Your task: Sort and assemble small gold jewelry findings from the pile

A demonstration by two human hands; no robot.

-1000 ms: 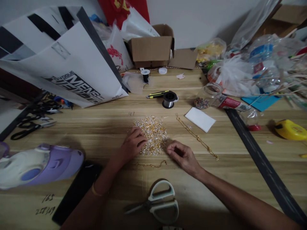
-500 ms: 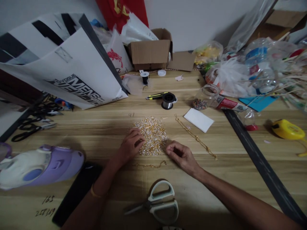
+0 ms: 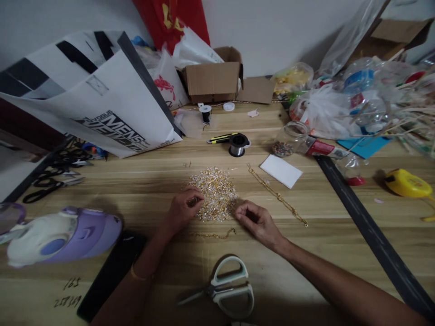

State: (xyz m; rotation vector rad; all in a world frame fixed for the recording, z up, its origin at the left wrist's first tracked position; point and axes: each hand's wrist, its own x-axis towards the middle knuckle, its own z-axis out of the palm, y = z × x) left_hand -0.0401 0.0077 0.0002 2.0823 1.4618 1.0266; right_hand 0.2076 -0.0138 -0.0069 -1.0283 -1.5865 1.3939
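Note:
A pile of small gold and silver beads (image 3: 215, 192) lies on the wooden table (image 3: 142, 181). My left hand (image 3: 182, 209) rests at the pile's left edge, fingertips pinched on a few beads. My right hand (image 3: 258, 222) sits at the pile's right edge with fingers curled together; whether it holds anything is hidden. A short gold chain piece (image 3: 217, 234) lies between my wrists. A longer gold chain (image 3: 277, 194) runs diagonally to the right.
Grey-handled scissors (image 3: 226, 290) lie near the front edge. A purple and white device (image 3: 61, 235) and a black phone (image 3: 112, 271) sit at left. A wire spool (image 3: 237, 144), white card (image 3: 280, 170), bead jar (image 3: 288, 140), black ruler (image 3: 367, 226), yellow tape measure (image 3: 408, 183) and bags crowd the back.
My left hand's fingers have drawn in from the pile toward its left edge and pinched together. My right hand has barely moved. The view tilted slightly.

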